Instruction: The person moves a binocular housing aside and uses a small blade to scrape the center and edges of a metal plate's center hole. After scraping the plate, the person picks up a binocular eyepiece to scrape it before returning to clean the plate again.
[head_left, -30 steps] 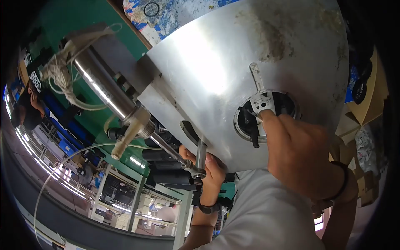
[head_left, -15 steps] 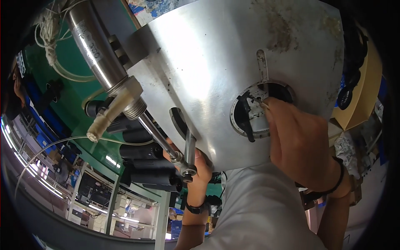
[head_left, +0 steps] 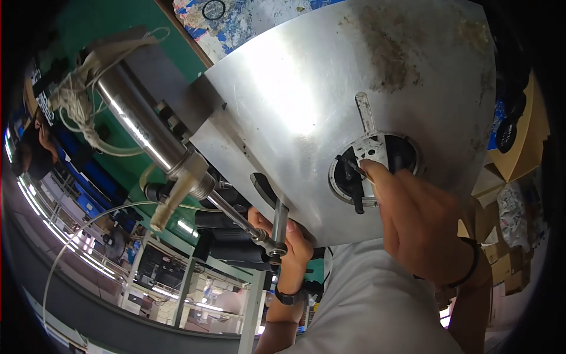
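A broad silver metal plate (head_left: 318, 141) lies in front of me, with a round opening (head_left: 331, 183) cut in its right part. Inside the opening sit a pale metal disc part (head_left: 372, 148) and a black bar (head_left: 357, 192). Thumb and fingers pinched, my right hand (head_left: 421, 215) holds a thin dark rod-like piece (head_left: 354, 167) against the black bar; its exact kind is too small to tell. My left hand (head_left: 298, 248) closes round a flat metal lever (head_left: 279, 221) at the plate's near edge, its fingers partly hidden behind it.
A steel air cylinder (head_left: 141, 127) with its rod (head_left: 233, 209) joins the lever at the left. A clear tube (head_left: 88, 224) loops beside it. Black cylinders (head_left: 227, 230) lie below. Cardboard boxes (head_left: 522, 141) stand right; another person (head_left: 41, 141) is far left.
The view has shifted, so plate and cylinder appear moved slightly right and down. The pale disc part inside the opening looks turned. Both hands keep their holds.
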Available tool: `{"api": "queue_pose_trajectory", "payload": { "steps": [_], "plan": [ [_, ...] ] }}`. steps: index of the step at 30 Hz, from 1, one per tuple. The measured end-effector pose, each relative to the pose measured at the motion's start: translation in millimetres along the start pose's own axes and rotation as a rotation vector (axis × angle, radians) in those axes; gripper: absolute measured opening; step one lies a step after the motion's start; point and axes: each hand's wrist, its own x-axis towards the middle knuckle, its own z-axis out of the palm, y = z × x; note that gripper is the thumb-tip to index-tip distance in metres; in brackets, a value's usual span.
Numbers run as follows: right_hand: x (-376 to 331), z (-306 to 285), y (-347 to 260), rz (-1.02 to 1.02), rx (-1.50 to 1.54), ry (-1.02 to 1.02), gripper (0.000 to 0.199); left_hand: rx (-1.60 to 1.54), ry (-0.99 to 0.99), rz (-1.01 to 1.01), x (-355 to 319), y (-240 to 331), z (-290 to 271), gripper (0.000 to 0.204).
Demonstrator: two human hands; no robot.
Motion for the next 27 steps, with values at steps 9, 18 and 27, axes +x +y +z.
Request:
{"api": "queue_pose_trajectory", "payload": {
  "steps": [9,18,27],
  "plan": [
    [0.6,-0.9,-3.8,-0.029,-0.072,-0.039,0.039,0.008,0.004,0.009,1.3,-1.0,-4.0,0.064],
    [12.4,-4.1,-7.5,-0.004,-0.196,-0.098,0.038,-0.004,-0.057,-0.039,4.4,0.6,-1.9,0.058],
    [5.6,8.1,2.9,-0.033,-0.115,0.012,0.027,0.281,-0.085,0.205,2.1,-6.1,-4.7,0.048]
  ]
}}
